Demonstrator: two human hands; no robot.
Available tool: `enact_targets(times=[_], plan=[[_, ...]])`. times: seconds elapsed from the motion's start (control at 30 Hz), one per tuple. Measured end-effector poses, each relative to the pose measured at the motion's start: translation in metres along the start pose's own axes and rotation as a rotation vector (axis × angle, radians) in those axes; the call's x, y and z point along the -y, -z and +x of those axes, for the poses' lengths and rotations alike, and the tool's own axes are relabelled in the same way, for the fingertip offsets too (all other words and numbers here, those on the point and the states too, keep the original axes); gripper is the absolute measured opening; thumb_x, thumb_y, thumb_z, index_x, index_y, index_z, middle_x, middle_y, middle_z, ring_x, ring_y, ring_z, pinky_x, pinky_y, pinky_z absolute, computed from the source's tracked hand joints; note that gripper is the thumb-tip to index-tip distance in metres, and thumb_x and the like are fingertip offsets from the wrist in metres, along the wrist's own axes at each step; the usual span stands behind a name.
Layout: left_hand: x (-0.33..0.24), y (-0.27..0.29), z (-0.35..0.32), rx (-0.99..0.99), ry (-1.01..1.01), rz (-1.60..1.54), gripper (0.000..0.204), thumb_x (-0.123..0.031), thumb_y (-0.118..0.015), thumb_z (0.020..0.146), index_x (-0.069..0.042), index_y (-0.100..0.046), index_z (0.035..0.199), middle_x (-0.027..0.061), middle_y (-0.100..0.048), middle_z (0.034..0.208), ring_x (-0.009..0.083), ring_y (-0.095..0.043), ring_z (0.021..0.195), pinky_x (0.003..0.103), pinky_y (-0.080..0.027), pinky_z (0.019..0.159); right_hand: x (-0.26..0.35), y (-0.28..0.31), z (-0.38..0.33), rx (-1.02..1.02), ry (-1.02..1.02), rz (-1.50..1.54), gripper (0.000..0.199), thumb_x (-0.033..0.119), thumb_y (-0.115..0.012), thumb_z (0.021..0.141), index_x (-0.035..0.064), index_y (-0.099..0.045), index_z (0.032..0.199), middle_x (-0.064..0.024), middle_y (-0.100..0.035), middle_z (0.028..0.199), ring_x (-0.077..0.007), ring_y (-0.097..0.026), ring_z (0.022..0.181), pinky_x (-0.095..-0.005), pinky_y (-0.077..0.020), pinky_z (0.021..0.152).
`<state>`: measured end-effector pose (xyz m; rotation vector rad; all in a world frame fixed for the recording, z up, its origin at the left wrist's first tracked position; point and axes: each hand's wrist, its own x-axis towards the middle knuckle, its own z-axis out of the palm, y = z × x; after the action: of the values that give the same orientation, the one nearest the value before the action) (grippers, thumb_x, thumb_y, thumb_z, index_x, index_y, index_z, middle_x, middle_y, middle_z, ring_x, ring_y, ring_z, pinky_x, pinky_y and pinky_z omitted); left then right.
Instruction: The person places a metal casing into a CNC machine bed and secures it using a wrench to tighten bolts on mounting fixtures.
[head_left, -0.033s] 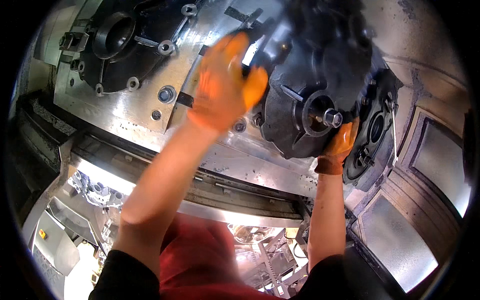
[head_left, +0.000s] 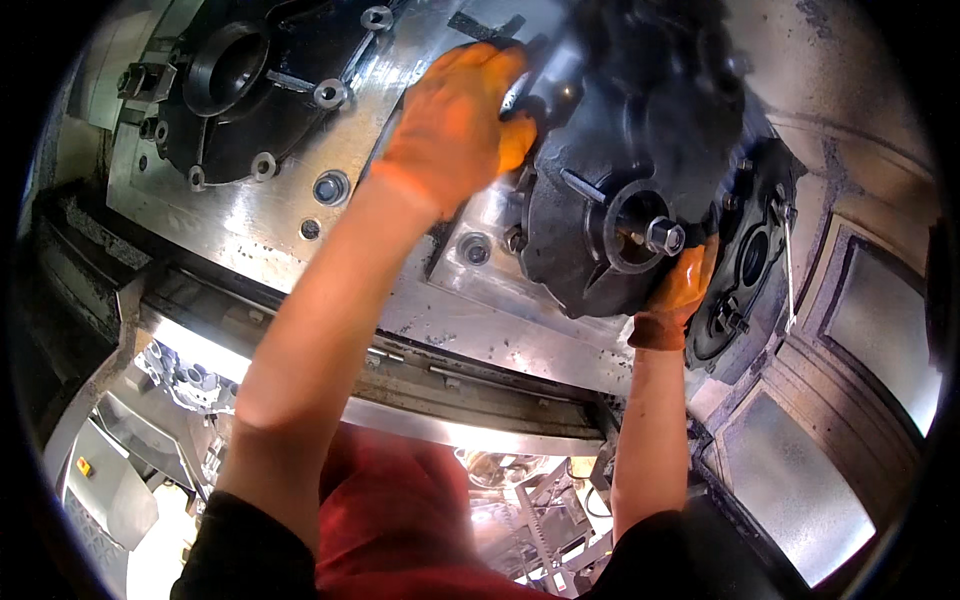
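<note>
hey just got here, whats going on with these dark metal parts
A person in orange gloves has both hands at a dark metal housing. The right hand is against its lower right side, and the left hand is by its upper left edge; whether either grips it is unclear. A similar dark housing sits untouched to the left, on a metal plate.

We count two gloved hands: the left hand (head_left: pixel 450 125) at upper centre, the right hand (head_left: pixel 683 285) right of centre. We count three dark castings: an upper-left casting (head_left: pixel 255 120), a central casting (head_left: pixel 650 140) and a far-right casting (head_left: pixel 735 275). We see one large hex bolt (head_left: pixel 665 236) inside the central one, and two framed panels, the upper panel (head_left: pixel 885 305) and the lower panel (head_left: pixel 795 480), at lower right.
</note>
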<state>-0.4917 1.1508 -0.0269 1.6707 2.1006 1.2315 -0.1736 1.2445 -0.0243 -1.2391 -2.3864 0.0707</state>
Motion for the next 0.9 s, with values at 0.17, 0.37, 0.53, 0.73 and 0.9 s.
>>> enact_targets(times=[0.17, 0.37, 0.53, 0.73, 0.9], plan=[[0.008, -0.018, 0.028, 0.006, -0.074, 0.179, 0.043, -0.027, -0.074, 0.076, -0.015, -0.064, 0.116, 0.0106, -0.06, 0.118, 0.0311, -0.055, 0.115, 0.04, -0.046, 0.097, 0.018, 0.004, 0.011, -0.039, 0.131, 0.056, 0.03, 0.011, -0.052, 0.097, -0.0002, -0.056, 0.125, -0.0233, -0.052, 0.133, -0.0368, -0.054, 0.118, -0.0397, -0.0459, 0.097], [0.013, -0.033, 0.031, 0.003, -0.035, 0.055, 0.037, -0.029, -0.071, 0.077, -0.016, -0.066, 0.112, 0.0083, -0.06, 0.12, 0.028, -0.057, 0.113, 0.04, -0.047, 0.095, 0.003, -0.001, 0.001, 0.016, -0.303, 0.503, 0.035, 0.011, -0.051, 0.097, 0.001, -0.051, 0.131, -0.0115, -0.056, 0.129, -0.0239, -0.056, 0.116, -0.0339, -0.0453, 0.101], [0.008, -0.038, 0.028, -0.115, -0.037, 0.077, 0.039, -0.024, -0.073, 0.076, -0.015, -0.066, 0.113, 0.0086, -0.062, 0.117, 0.0291, -0.059, 0.11, 0.04, -0.047, 0.096, 0.014, 0.003, 0.013, -0.004, -0.683, 1.475, 0.039, 0.019, -0.049, 0.099, 0.003, -0.049, 0.134, -0.01, -0.059, 0.125, -0.0229, -0.059, 0.111, -0.0343, -0.0476, 0.098], [-0.021, -0.021, -0.03, -0.101, 0.105, -0.322, 0.035, -0.018, -0.071, 0.076, -0.002, -0.059, 0.105, 0.0212, -0.06, 0.109, 0.0408, -0.058, 0.102, 0.044, -0.047, 0.094, 0.022, 0.002, 0.015, -0.049, -0.69, 1.338, 0.046, 0.027, -0.052, 0.097, 0.0012, -0.047, 0.135, -0.0096, -0.059, 0.123, -0.0227, -0.06, 0.108, -0.0349, -0.0488, 0.097], [-0.054, -0.01, -0.054, -0.051, 0.145, -0.177, 0.035, -0.012, -0.065, 0.073, 0.002, -0.053, 0.103, 0.0214, -0.056, 0.096, 0.0418, -0.054, 0.086, 0.047, -0.044, 0.073, 0.021, 0.004, 0.015, -0.041, -0.659, 1.149, 0.046, 0.028, -0.053, 0.097, 0.0013, -0.048, 0.135, -0.0088, -0.06, 0.122, -0.0226, -0.061, 0.107, -0.0366, -0.0488, 0.097]])
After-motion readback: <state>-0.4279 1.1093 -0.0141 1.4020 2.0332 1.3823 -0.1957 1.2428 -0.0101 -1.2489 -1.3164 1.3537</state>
